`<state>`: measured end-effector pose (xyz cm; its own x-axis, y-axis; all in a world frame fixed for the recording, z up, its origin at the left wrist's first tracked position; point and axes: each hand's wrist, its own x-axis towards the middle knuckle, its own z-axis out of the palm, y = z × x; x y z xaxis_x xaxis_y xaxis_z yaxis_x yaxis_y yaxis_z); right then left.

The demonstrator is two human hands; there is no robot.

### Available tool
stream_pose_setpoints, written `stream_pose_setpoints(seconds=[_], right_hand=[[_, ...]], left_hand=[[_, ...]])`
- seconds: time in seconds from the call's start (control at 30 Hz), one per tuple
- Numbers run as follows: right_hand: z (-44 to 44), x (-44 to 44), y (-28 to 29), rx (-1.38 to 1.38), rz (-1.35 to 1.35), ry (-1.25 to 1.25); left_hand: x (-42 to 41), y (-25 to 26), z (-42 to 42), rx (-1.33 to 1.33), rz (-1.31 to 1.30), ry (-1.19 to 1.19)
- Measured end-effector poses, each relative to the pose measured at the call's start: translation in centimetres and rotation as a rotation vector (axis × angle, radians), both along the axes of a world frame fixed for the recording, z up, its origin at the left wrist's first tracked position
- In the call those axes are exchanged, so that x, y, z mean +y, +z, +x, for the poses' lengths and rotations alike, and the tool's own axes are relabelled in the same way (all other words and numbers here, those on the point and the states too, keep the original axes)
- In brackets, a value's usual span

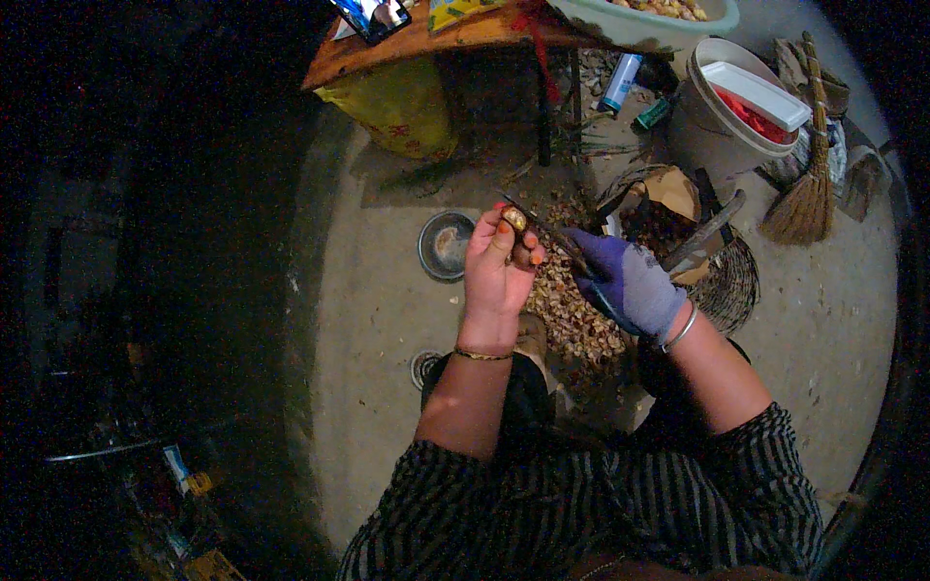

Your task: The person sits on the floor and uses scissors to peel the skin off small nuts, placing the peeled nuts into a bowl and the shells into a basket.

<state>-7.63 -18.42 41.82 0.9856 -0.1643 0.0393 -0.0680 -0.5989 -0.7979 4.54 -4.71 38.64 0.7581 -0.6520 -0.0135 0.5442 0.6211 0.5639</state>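
Note:
My bare left hand pinches a partly peeled chestnut between thumb and forefinger, its pale yellow flesh showing. A second, brown chestnut rests under the curled fingers of the same hand. My right hand, in a purple and grey work glove, grips a dark narrow tool, which looks like a knife. The tool's blade passes just beside the pale chestnut; whether it touches cannot be made out. Below both hands a heap of shell pieces covers the floor between my feet.
Right of the heap stands a wicker basket with dark chestnuts in it. A metal bowl sits on the floor at left. Ahead are a wooden table, a pale basin, a white bucket and a straw broom.

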Motion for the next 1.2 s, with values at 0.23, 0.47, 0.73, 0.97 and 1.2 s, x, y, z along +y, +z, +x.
stream_pose_setpoints(seconds=[0.23, 0.47, 0.73, 0.97, 1.2], right_hand=[[-0.3, 0.4, 1.6, -0.031, -0.172, -0.019], [-0.2, 0.4, 0.4, -0.091, -0.131, 0.019], [-0.6, -0.5, 2.0, 0.141, 0.287, 0.239], [-0.9, -0.3, 2.5, -0.031, -0.185, 0.022], [-1.3, -0.2, 2.2, 0.016, 0.126, 0.184]], left_hand=[[-0.2, 0.9, -1.0, -0.109, 0.081, 0.121], [0.3, 1.3, 0.1, -0.125, 0.029, 0.045], [0.5, 1.4, 0.5, -0.143, -0.040, -0.042], [0.7, 1.7, 0.1, -0.166, 0.072, 0.000], [1.0, 1.6, 0.6, -0.284, 0.085, 0.002]])
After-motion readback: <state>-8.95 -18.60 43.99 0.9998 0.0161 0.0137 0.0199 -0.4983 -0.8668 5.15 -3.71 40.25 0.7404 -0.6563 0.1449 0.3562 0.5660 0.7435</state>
